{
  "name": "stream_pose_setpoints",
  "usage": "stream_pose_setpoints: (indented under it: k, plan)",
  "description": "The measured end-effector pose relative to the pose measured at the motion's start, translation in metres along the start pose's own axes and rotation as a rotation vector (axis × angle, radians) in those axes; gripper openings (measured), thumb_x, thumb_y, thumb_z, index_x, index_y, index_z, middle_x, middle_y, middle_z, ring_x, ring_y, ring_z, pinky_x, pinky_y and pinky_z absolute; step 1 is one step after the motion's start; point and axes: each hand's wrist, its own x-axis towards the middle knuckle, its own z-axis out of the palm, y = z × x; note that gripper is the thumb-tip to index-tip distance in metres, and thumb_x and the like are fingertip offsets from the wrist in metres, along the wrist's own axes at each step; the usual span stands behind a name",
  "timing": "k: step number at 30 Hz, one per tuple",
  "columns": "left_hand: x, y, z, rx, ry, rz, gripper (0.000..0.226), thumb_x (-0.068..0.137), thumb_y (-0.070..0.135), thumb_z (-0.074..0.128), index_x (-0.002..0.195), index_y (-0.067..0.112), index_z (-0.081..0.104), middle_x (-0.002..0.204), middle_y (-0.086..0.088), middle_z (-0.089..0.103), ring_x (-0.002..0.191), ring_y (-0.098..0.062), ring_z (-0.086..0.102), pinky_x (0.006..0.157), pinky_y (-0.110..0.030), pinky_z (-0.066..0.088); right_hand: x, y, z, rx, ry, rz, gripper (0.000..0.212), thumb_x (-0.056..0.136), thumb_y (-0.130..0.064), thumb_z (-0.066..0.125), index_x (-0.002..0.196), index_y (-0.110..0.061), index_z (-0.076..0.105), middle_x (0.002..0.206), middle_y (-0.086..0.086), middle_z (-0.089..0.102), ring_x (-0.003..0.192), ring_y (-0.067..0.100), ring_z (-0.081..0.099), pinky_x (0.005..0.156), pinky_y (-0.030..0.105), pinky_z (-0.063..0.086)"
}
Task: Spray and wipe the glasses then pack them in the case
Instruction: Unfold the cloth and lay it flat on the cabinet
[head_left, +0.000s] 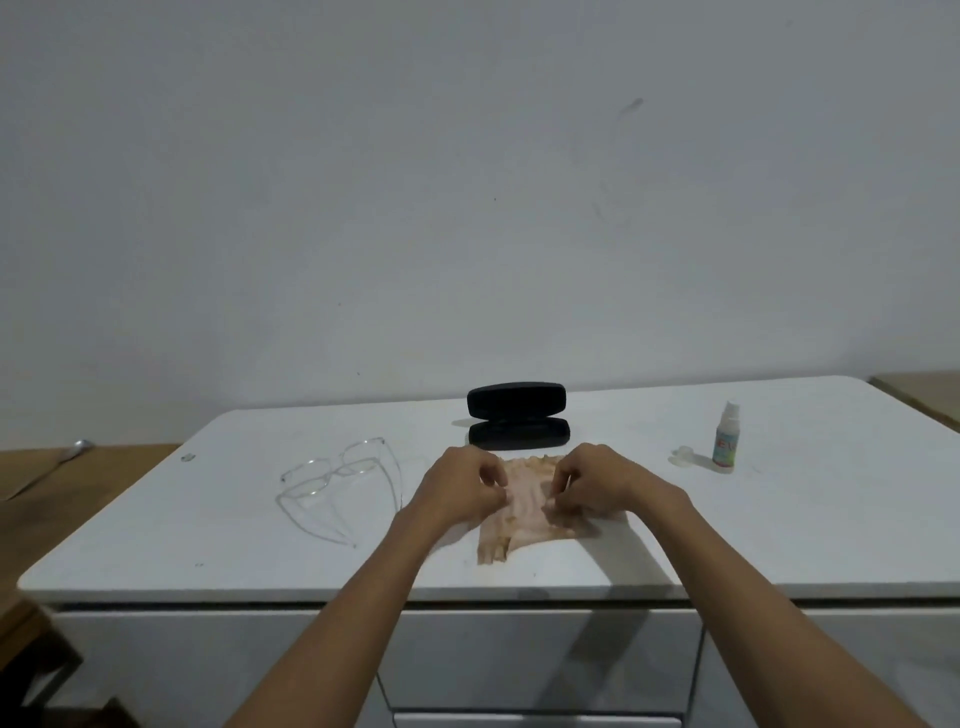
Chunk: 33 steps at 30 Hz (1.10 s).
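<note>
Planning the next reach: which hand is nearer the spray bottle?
Right. The right hand is on the cloth, left of the spray bottle; the left hand lies farther left.

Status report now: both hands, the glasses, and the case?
Left hand and right hand pinching cloth. Glasses unfolded on table, untouched. Case open, nothing blocking.

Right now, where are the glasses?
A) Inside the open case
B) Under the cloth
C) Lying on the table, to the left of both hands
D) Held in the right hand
C: the clear-framed glasses lie on the white table, temples unfolded, left of the left hand. Both hands, with the right hand, pinch the pink cloth, and the black case stands open with no glasses visible in it.
</note>
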Motion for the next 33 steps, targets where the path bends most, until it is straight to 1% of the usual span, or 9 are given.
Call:
stream_pose_setpoints:
  k: [2, 5, 9, 12, 18, 20, 24, 29, 33]
  plan:
    - [-0.010, 0.003, -0.001, 0.038, -0.019, 0.004, 0.012, 0.072, 0.031, 0.080, 0.082, 0.028, 0.076, 0.092, 0.009, 0.072, 0.085, -0.013, 0.069, 0.082, -0.037, 0.059, -0.012, -0.004, 0.000, -0.018, -0.023, -0.001, 0.014, 0.078, -0.030, 0.087, 0.087, -0.022, 0.080, 0.081, -0.007, 0.074, 0.082, 0.012, 0.069, 0.071, 0.025, 0.052]
    - [-0.023, 0.005, -0.001, 0.114, -0.039, 0.008, 0.022, 0.075, 0.037, 0.084, 0.093, 0.026, 0.078, 0.109, 0.008, 0.070, 0.099, -0.014, 0.065, 0.087, -0.033, 0.054, -0.029, -0.010, 0.000, -0.048, -0.061, -0.007, 0.014, 0.078, -0.025, 0.087, 0.091, -0.023, 0.081, 0.083, -0.011, 0.070, 0.087, 0.014, 0.066, 0.071, 0.025, 0.049]
    - [-0.032, 0.005, 0.000, 0.163, -0.040, 0.033, 0.032, 0.080, 0.041, 0.080, 0.107, 0.024, 0.078, 0.124, 0.003, 0.065, 0.112, -0.018, 0.061, 0.094, -0.035, 0.051, -0.049, -0.016, -0.012, -0.058, -0.254, 0.024, 0.014, 0.079, -0.015, 0.082, 0.089, -0.024, 0.080, 0.073, -0.005, 0.065, 0.068, 0.015, 0.055, 0.055, 0.024, 0.046]
    - [-0.038, 0.004, 0.000, 0.172, -0.041, 0.055, 0.035, 0.082, 0.043, 0.078, 0.112, 0.024, 0.076, 0.126, 0.002, 0.064, 0.113, -0.019, 0.061, 0.096, -0.036, 0.052, -0.061, -0.018, -0.022, -0.110, -0.375, 0.049, 0.011, 0.087, -0.017, 0.074, 0.085, -0.027, 0.078, 0.064, -0.010, 0.069, 0.064, 0.012, 0.053, 0.055, 0.022, 0.049]
    - [-0.050, -0.005, -0.015, 0.134, -0.059, 0.110, 0.047, 0.076, 0.048, 0.082, 0.117, 0.029, 0.070, 0.124, 0.006, 0.062, 0.100, -0.013, 0.056, 0.088, -0.033, 0.052, -0.046, -0.030, -0.016, -0.015, -0.162, -0.028, 0.008, 0.087, -0.017, 0.075, 0.088, -0.025, 0.074, 0.073, -0.004, 0.070, 0.060, 0.014, 0.050, 0.047, 0.021, 0.040]
    - [-0.054, -0.010, -0.018, 0.168, -0.084, 0.111, 0.048, 0.076, 0.054, 0.079, 0.117, 0.030, 0.070, 0.126, 0.006, 0.062, 0.104, -0.014, 0.057, 0.092, -0.036, 0.052, -0.039, -0.035, -0.006, -0.057, -0.108, -0.024, 0.010, 0.086, -0.016, 0.076, 0.090, -0.025, 0.074, 0.084, -0.003, 0.069, 0.069, 0.013, 0.056, 0.053, 0.021, 0.043]
    - [-0.060, -0.019, -0.018, 0.166, -0.111, 0.133, 0.049, 0.077, 0.059, 0.076, 0.116, 0.029, 0.073, 0.131, 0.006, 0.065, 0.113, -0.016, 0.058, 0.098, -0.041, 0.052, -0.036, -0.028, 0.008, -0.120, -0.077, 0.032, 0.034, 0.083, -0.024, 0.080, 0.116, -0.027, 0.069, 0.124, -0.001, 0.063, 0.107, 0.019, 0.059, 0.086, 0.029, 0.051]
    - [-0.061, -0.025, -0.024, 0.092, -0.116, 0.134, 0.047, 0.081, 0.054, 0.077, 0.120, 0.027, 0.074, 0.138, 0.005, 0.065, 0.119, -0.017, 0.061, 0.102, -0.040, 0.051, -0.042, -0.019, -0.002, -0.088, -0.124, -0.001, 0.069, 0.076, -0.035, 0.090, 0.137, -0.025, 0.059, 0.138, 0.001, 0.058, 0.115, 0.023, 0.055, 0.087, 0.030, 0.042]
    - [-0.059, -0.026, -0.024, 0.088, -0.143, 0.125, 0.042, 0.082, 0.048, 0.079, 0.120, 0.031, 0.074, 0.143, 0.004, 0.061, 0.131, -0.017, 0.056, 0.110, -0.043, 0.046, -0.041, -0.012, -0.005, -0.187, -0.157, 0.000, 0.079, 0.074, -0.038, 0.091, 0.144, -0.030, 0.056, 0.147, 0.002, 0.048, 0.128, 0.028, 0.050, 0.092, 0.033, 0.042]
